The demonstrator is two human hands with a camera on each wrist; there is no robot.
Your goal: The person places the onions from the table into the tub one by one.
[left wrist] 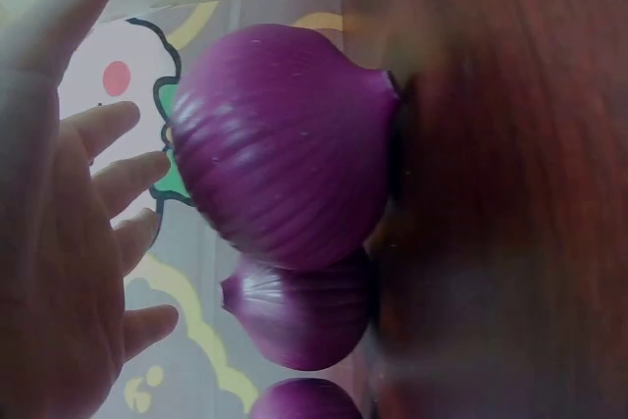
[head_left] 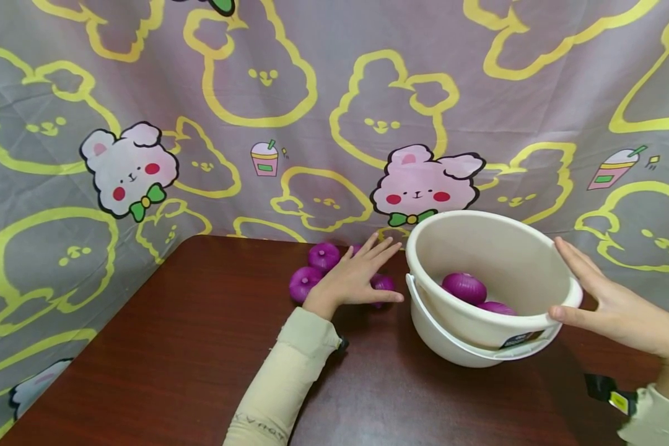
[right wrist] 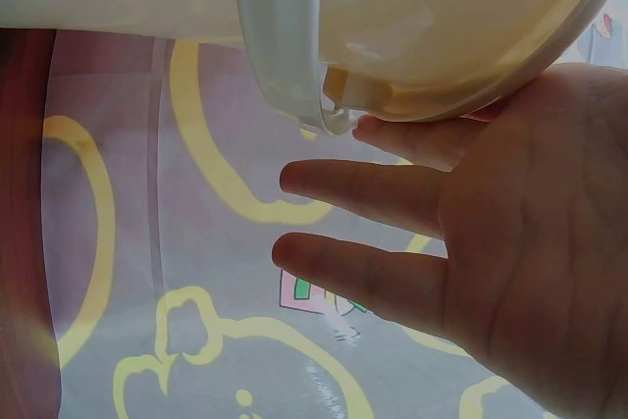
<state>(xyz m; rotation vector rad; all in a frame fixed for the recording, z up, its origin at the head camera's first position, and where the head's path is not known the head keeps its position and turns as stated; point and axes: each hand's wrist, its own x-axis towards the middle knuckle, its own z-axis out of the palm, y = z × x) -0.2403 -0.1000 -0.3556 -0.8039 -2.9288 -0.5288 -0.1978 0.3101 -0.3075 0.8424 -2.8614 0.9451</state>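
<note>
My left hand (head_left: 352, 275) reaches over a group of purple onions, its fingers spread and holding nothing. Two of them, a back onion (head_left: 324, 257) and a front onion (head_left: 303, 284), show left of the hand, and another onion (head_left: 383, 291) is partly hidden under it. In the left wrist view a large onion (left wrist: 285, 144) lies beside the palm, with others behind. My right hand (head_left: 619, 303) touches the right rim of a cream bucket (head_left: 443, 322) with extended fingers (right wrist: 363, 198) and thumb. Inside the bucket are an onion (head_left: 464, 288) and part of a second (head_left: 497, 308).
A dark reddish-brown table (head_left: 201, 347) bears the bucket and onions. Its back edge meets a grey cartoon-print curtain (head_left: 312, 142). The bucket's white handle (head_left: 446, 334) hangs down around its front.
</note>
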